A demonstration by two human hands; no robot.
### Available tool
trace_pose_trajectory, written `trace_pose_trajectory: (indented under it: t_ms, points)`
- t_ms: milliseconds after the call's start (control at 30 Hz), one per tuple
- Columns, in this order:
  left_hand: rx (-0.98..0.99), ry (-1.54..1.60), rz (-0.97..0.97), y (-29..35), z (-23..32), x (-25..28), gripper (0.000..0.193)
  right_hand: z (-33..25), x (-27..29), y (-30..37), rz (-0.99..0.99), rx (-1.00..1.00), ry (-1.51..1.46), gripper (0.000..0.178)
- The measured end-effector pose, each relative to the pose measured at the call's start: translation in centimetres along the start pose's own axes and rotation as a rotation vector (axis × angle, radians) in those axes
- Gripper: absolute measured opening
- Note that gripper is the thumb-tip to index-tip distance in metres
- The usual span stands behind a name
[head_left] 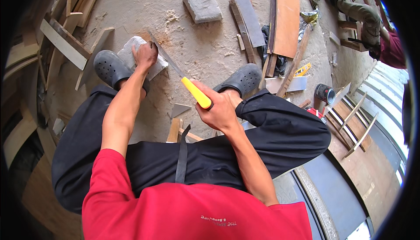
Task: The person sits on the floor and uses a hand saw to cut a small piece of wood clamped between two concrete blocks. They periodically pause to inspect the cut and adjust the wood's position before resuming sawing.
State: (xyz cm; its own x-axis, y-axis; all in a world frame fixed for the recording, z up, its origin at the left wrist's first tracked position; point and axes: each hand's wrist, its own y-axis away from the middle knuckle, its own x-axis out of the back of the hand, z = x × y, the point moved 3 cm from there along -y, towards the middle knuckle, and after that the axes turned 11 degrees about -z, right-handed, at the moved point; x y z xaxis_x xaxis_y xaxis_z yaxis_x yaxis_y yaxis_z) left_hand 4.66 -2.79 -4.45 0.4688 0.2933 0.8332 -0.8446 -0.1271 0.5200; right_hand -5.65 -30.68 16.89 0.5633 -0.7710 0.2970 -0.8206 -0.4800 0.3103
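Observation:
My right hand (218, 111) is wrapped round the yellow handle of a long, narrow metal-bladed tool (170, 63); its exact kind does not show. The blade slants up and left, past the fingers of my left hand (145, 55). My left hand is closed low over a rough grey concrete block (130, 49) between my feet. A small dark edge shows at its fingers, but what they pinch is hidden. The block lies beside my left dark clog (109, 67), with reddish-brown dust on the ground beyond it.
Another concrete block (203, 3) lies farther off. Planks and an orange-brown board (286, 19) lie ahead to the right, near a paint can (324, 93). Curved wood pieces (63, 45) are stacked at left. Another person's leg (365, 14) shows at the far right.

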Motion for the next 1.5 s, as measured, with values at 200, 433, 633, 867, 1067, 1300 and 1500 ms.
trace_pose_trajectory:
  t_ms: [200,433,633,867,1067,1300,1500]
  points:
    - [-0.053,-0.022,0.038,0.2,0.3,0.1,0.049,-0.2,0.2,0.4,-0.114,-0.146,0.104,0.057]
    - [-0.049,-0.033,0.023,-0.4,0.1,0.2,0.047,0.4,-0.6,-0.7,0.040,0.009,0.027,0.063]
    - [-0.051,-0.014,0.032,0.0,0.2,0.1,0.048,0.0,-0.2,-0.5,0.076,0.012,0.024,0.063]
    - [-0.101,-0.072,0.041,-0.2,-0.1,-0.4,0.046,0.9,-1.8,-2.4,0.024,-0.025,0.084,0.065]
    - [-0.093,-0.101,0.060,0.2,-0.4,-0.5,0.043,0.5,-1.3,-2.2,0.044,-0.026,0.051,0.064]
    - [-0.090,-0.061,0.088,-0.3,-0.3,-0.5,0.047,0.5,-0.4,-2.0,0.021,-0.016,-0.018,0.062]
    - [-0.058,-0.032,0.009,0.3,0.1,-0.2,0.051,0.7,0.1,-0.5,0.017,-0.007,0.023,0.059]
